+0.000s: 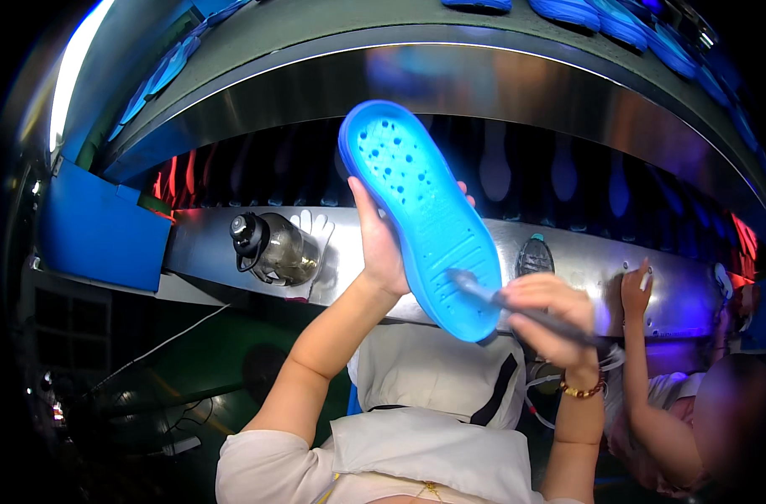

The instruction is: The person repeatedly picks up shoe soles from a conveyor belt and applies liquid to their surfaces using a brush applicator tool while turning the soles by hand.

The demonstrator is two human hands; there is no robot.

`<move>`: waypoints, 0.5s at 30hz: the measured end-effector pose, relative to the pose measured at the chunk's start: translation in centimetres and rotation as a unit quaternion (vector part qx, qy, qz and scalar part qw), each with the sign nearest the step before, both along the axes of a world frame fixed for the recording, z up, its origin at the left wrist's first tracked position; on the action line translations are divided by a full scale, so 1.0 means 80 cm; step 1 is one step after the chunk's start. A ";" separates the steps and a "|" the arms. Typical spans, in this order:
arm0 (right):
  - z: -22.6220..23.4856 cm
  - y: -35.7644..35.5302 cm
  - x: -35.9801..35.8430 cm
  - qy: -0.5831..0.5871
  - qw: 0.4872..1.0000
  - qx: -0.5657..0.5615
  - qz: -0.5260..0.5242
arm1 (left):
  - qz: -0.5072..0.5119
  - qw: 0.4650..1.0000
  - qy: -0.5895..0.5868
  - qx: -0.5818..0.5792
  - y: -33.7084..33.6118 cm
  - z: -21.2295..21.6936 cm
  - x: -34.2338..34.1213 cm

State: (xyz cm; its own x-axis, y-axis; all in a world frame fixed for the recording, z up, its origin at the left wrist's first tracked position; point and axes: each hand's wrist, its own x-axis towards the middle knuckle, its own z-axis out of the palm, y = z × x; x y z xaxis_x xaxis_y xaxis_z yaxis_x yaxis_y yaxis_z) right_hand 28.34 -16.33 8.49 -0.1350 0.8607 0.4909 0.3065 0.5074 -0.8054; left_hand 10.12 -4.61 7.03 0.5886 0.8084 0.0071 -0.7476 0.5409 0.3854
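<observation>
A bright blue shoe sole (425,218) is held up in front of me, tilted, with its holed end far and its ribbed heel end near. My left hand (383,256) grips it from the left and beneath, thumb along the left edge and fingertips showing at the right edge. In my right hand (555,311), the fingers close round the dark handle of a brush (477,288). Its pale tip lies over the ribbed heel part of the sole and appears to touch it.
On the metal ledge (202,252) stand a dark-lidded bottle (289,248), a white glove (320,225) and a dark sole-shaped piece (534,256). Beyond it hang dark strips. Blue soles (565,12) lie on the belt above. A co-worker's hand (636,292) rests at the right.
</observation>
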 end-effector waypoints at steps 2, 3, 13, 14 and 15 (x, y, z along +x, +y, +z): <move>0.008 -0.010 -0.007 -0.050 0.993 -0.015 0.110 | -0.005 1.000 -0.013 0.010 0.005 0.003 -0.003; 0.016 -0.015 -0.005 -0.076 0.986 -0.043 0.139 | -0.021 0.999 -0.011 0.047 0.007 0.006 -0.006; -0.019 -0.022 -0.033 0.442 0.889 -0.119 0.037 | 0.004 0.988 0.103 0.115 -0.055 0.017 0.009; -0.014 -0.025 -0.037 0.363 0.928 -0.084 0.017 | -0.006 0.979 0.153 0.131 -0.055 0.013 0.009; -0.003 -0.030 -0.037 0.304 0.946 -0.106 0.030 | 0.014 0.993 0.051 0.105 -0.051 0.011 0.009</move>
State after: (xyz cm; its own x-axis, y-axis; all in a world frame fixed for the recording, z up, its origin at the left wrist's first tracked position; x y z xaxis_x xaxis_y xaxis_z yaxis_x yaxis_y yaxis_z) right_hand 25.39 -18.70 8.26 0.0643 0.9482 0.3111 -0.2706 0.3166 -0.9091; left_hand 10.83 -8.68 7.91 0.5718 0.8116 0.1198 -0.7129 0.4192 0.5621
